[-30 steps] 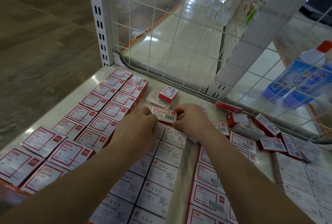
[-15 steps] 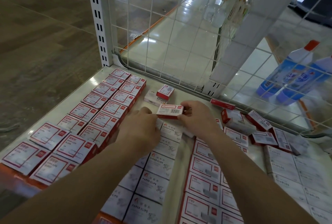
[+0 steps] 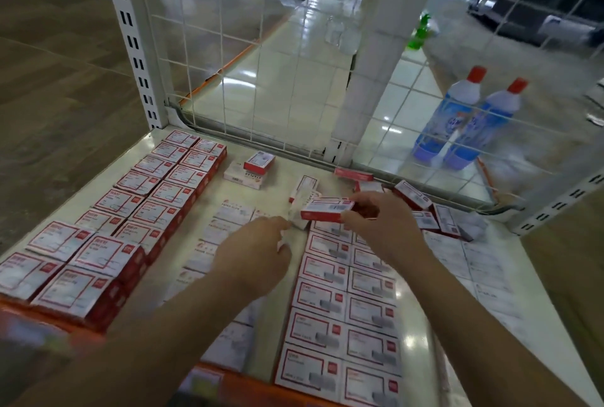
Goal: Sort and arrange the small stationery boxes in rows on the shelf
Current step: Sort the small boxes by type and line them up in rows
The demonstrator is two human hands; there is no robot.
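My right hand (image 3: pixel 376 227) pinches a red-and-white box (image 3: pixel 327 209) by its right end, just above the far end of a double row of red-framed boxes (image 3: pixel 346 302). My left hand (image 3: pixel 258 253) hovers over the white paper-clip boxes (image 3: pixel 228 220). Its curled fingertips reach a tilted white box (image 3: pixel 298 220) under the held one; blur hides whether they grip it. Two rows of red boxes (image 3: pixel 163 191) fill the left of the white shelf (image 3: pixel 425 325).
Loose boxes lie scattered by the wire back panel (image 3: pixel 261 86): a red one stacked on a white staples box (image 3: pixel 248 174), and others at the right (image 3: pixel 411 196). White staples boxes (image 3: pixel 474 263) lie at the right. Two blue bottles (image 3: pixel 464 119) stand behind the mesh.
The held box has moved right, from the paper-clip rows to above the red-framed rows. My left hand has come off it, and the camera has tilted.
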